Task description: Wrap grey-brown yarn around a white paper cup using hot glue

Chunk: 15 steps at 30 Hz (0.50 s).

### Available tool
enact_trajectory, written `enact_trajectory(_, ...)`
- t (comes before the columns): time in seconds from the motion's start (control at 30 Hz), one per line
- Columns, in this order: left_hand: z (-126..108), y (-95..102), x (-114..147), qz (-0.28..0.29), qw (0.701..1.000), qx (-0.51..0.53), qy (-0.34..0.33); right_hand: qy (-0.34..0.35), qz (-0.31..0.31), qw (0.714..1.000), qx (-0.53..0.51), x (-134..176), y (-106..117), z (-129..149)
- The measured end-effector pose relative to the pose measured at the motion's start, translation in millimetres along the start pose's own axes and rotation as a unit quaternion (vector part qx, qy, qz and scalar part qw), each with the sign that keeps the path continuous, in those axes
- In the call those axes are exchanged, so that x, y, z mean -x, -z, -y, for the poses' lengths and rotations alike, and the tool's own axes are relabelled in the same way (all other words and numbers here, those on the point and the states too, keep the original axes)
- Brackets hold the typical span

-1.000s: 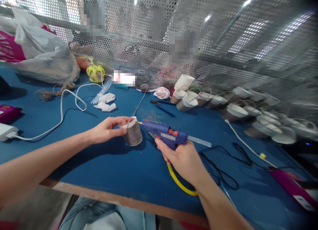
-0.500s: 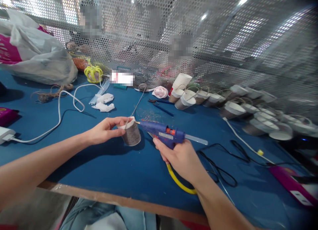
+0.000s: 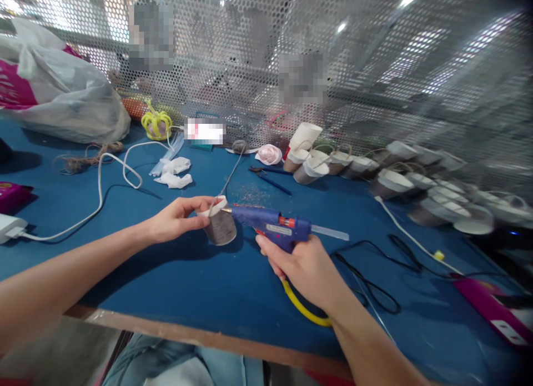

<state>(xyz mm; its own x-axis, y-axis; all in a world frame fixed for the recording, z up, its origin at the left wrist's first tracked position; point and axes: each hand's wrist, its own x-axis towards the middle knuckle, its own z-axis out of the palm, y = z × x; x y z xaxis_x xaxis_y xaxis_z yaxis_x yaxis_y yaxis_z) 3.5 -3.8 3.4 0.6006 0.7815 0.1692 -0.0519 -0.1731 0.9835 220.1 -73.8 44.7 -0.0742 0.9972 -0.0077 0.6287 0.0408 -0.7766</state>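
My left hand [image 3: 183, 218] pinches the rim of a small paper cup [image 3: 222, 228], whose side is wrapped in grey-brown cord. The cup tilts slightly just above or on the blue table; I cannot tell which. From its rim a strand of cord [image 3: 230, 178] runs back to a ball of cord [image 3: 239, 146]. In my right hand [image 3: 306, 264] is a blue hot glue gun [image 3: 272, 222], its metal tip at the cup's upper side near the rim. A clear glue stick [image 3: 331, 232] pokes out of the gun's back end.
Blue-handled pliers [image 3: 270, 179] and a pink rolled ribbon [image 3: 268, 154] lie behind. Several cord-wrapped cups [image 3: 391, 183] with handles fill the back right. Black cable [image 3: 378, 302] loops at right; white cable [image 3: 100, 191] curves at left. A plastic bag [image 3: 70, 97] sits back left.
The glue gun's tip has shifted slightly down and left, from the cup's rim to its side just below. My left hand and the cup stay nearly in place.
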Motion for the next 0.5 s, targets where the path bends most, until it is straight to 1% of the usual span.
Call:
enact_trajectory(0.2, -0.5, -0.1, 0.6, -0.001, 1.0, 0.008, 0.012, 0.002, -0.008, 1.0, 0.004, -7.1, 2.1, -4.0)
enact_trajectory(0.37, 0.5, -0.1, 0.3, -0.001, 1.0, 0.009, 0.011, 0.012, 0.006, 1.0, -0.01, -5.3, 1.5, -3.7)
enact_trajectory(0.5, 1.9, 0.4, 0.4, -0.002, 1.0, 0.01, 0.013, 0.004, -0.002, 1.0, -0.011, -5.3, 1.9, -3.2)
